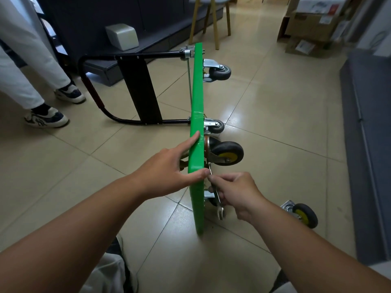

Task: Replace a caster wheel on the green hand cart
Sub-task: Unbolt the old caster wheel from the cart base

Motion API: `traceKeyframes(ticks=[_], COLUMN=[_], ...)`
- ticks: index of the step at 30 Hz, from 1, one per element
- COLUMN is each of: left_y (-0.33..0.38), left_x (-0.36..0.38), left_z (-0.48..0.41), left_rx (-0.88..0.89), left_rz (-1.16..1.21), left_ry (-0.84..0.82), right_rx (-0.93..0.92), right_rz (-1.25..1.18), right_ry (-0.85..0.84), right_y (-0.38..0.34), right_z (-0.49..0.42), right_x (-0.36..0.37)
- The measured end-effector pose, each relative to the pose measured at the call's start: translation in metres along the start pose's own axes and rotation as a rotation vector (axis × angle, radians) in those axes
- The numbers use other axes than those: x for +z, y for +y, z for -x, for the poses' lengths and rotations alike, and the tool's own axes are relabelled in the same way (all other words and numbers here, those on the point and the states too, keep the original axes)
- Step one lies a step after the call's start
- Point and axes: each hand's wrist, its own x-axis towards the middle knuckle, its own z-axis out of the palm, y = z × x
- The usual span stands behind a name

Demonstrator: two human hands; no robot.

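A head-worn view looks down at a beige tiled floor (275, 123). At the far left stand a bystander's white trouser legs and navy-and-white trainers (46, 118). Right of them the cart's black tubular metal handle (137, 89) lies flat. Next comes the left hand (169, 172), its grip open: the forefinger and thumb lie straight across the top edge of the flat green plastic cart deck (196, 102), steadying it. The deck stands on its side, a narrow band running from upper centre to lower centre of the frame. Two small grey rubber casters (220, 71) project from its right face higher up. Below them, at mid-frame, is a larger black caster wheel with a yellow hub (227, 153), mounted on the deck. Just below that wheel, the right hand (239, 193) pinches a slim silver open-ended spanner (218, 199). The spanner's long axis runs almost parallel to the deck; its upper end reaches the wheel's mounting plate and its free forked end points toward the bottom of the frame. The right hand is the nearer one to the fastening. At lower right a second, loose yellow-hubbed caster (302, 214) lies on the floor, well apart from the deck.
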Motion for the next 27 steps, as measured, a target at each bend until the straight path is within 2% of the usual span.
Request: traceKeyframes(ticks=[11, 16, 22, 27], left_y=[-0.001, -0.005, -0.013, -0.015], left_x=[0.000, -0.001, 0.000, -0.002], left_z=[-0.001, -0.003, -0.004, -0.005], left_rx=[0.004, 0.009, -0.006, -0.021], left_rz=[-0.032, -0.050, -0.046, -0.016], left_ry=[-0.014, -0.022, -0.004, 0.035], right_rx=[0.022, -0.048, -0.121, -0.211], right_rz=[-0.019, 0.007, 0.024, 0.248], right_ry=[-0.038, -0.021, -0.128, -0.057], right_y=[-0.008, -0.011, 0.001, 0.031], right_z=[-0.005, -0.007, -0.005, -0.017], right_x=[0.002, 0.003, 0.012, 0.017])
